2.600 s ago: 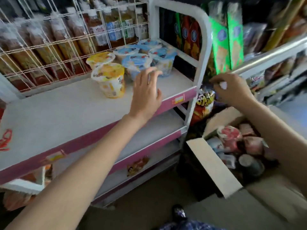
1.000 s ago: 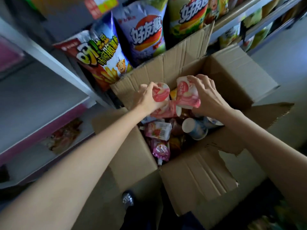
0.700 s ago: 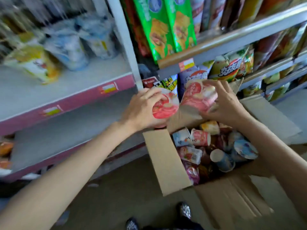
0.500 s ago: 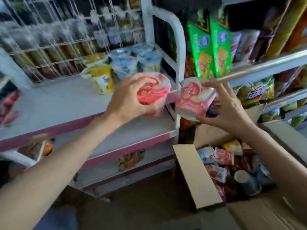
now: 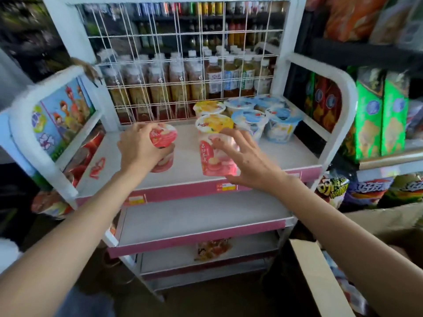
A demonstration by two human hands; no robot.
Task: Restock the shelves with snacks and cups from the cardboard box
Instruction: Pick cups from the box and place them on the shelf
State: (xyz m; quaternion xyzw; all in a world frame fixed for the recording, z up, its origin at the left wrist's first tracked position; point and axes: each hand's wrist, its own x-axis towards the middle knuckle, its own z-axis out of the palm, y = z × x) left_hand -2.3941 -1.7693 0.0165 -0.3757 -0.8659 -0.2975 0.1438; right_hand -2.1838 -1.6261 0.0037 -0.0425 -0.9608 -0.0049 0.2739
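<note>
Our left hand (image 5: 139, 146) is wrapped around a pink, red-lidded plastic dessert cup (image 5: 163, 145), setting it on the white top shelf (image 5: 183, 172) of the pink-edged rack, left of the other cups. Our right hand (image 5: 247, 161) is spread wide, fingers fanned against a second pink cup (image 5: 216, 160) that stands upright near the front edge; whether we grip it or only touch it we cannot tell.

Just behind that cup stand two yellow-lidded cups (image 5: 214, 123), one behind the other. To their right sit the blue-lidded cups (image 5: 283, 124); we count about five, though the far ones overlap. Behind the white wire grid (image 5: 183, 72) is a row of drink bottles, too crowded to count.

We judge the job partly done: nine or so cups are on the top shelf, while the two white lower shelves (image 5: 201, 216) look nearly bare. The brown cardboard box (image 5: 320, 277), at near right, shows more packets inside, so more trips are left.
</note>
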